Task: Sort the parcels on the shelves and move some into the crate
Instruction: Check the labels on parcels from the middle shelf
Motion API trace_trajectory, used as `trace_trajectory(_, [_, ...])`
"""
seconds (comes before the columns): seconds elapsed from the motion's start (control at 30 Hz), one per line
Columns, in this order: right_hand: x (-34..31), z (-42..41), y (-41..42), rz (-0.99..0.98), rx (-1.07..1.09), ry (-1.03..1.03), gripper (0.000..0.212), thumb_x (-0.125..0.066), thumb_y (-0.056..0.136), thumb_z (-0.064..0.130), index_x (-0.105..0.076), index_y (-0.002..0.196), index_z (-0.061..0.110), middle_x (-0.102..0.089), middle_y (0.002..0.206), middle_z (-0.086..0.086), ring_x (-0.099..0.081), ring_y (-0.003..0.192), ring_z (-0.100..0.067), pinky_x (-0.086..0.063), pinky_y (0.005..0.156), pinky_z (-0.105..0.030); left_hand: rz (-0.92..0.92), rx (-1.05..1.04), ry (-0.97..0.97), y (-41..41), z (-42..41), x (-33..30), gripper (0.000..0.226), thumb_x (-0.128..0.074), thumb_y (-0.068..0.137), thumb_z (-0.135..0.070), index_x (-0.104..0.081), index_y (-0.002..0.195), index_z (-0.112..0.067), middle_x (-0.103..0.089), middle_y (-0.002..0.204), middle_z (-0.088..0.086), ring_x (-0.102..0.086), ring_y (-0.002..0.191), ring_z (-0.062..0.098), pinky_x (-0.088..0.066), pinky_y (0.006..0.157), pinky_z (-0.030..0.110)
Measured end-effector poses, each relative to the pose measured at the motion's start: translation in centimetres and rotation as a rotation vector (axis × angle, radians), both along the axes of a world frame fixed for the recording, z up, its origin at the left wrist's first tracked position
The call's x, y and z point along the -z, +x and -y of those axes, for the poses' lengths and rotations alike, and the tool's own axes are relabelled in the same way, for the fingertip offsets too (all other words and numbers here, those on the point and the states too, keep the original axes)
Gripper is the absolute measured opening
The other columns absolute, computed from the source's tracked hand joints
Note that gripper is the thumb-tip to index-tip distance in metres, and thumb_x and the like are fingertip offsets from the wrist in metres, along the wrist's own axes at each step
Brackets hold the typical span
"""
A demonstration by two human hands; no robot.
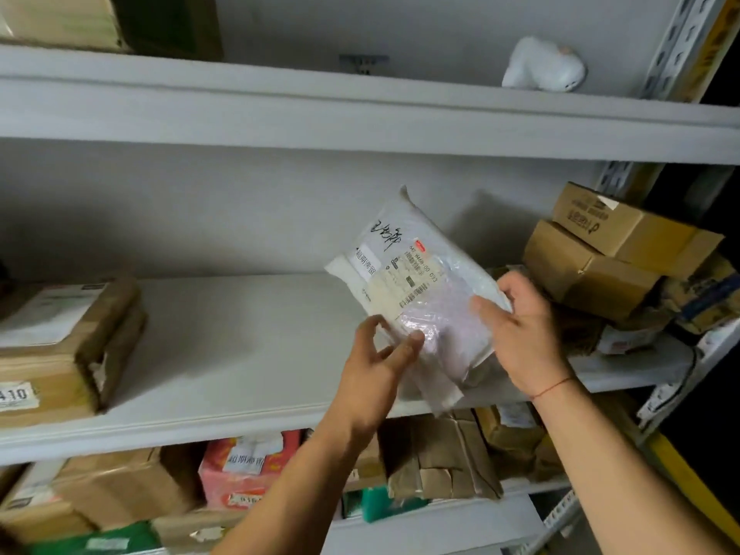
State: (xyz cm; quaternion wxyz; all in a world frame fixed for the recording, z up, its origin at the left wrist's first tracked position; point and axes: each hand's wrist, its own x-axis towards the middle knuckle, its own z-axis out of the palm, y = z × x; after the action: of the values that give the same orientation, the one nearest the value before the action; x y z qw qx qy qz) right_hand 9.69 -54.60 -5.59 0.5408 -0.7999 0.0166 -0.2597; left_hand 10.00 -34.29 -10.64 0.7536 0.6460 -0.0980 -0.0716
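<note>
The right hand [520, 334] is gripping the plastic parcel [416, 290] over the shelf [240, 354] front edge while the left hand's [380, 354] loosened fingers [412, 340] are steadying it; keeping the label facing up should ease sorting.

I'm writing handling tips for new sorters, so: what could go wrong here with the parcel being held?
1. The white parcel is a slick plastic bag held only at its lower end: the right hand grips one edge, the left hand just touches it with its fingertips. It could slip and drop.
2. The stacked boxes beside it sit tilted and untidily; a bump from the right hand might topple them off the shelf.
</note>
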Motion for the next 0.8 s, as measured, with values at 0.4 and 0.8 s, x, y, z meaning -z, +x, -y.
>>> trace_trajectory(0.4, [-0.1,-2.1,3.7,-0.023,-0.310,0.212,0.093,-0.098,0.053,0.059,-0.062,0.130,0.023,-0.070,0.128,0.000,-0.069,0.112,-0.005,-0.059,0.091,-0.021,-0.015,-0.126,-0.467,0.2,-5.2,-0.3,0.051,-0.067,0.097,0.005,-0.057,0.145,-0.006,-0.070,0.139,0.015,-0.067,0.130,0.035,-0.055,0.108,0.054])
trace_trajectory(0.8, [-1.2,-7.1,1.0,-0.368,-0.402,0.039,0.054,-0.069,0.086,0.068,-0.057,0.137,0.054,-0.069,0.131,0.023,-0.062,0.124,0.000,-0.042,0.120,-0.043,-0.144,-0.132,-0.361,1.4,-12.5,-0.4,0.056,-0.072,0.088,-0.017,-0.061,0.142,-0.004,-0.070,0.134,0.024,-0.065,0.127,0.046,-0.048,0.114,0.064])
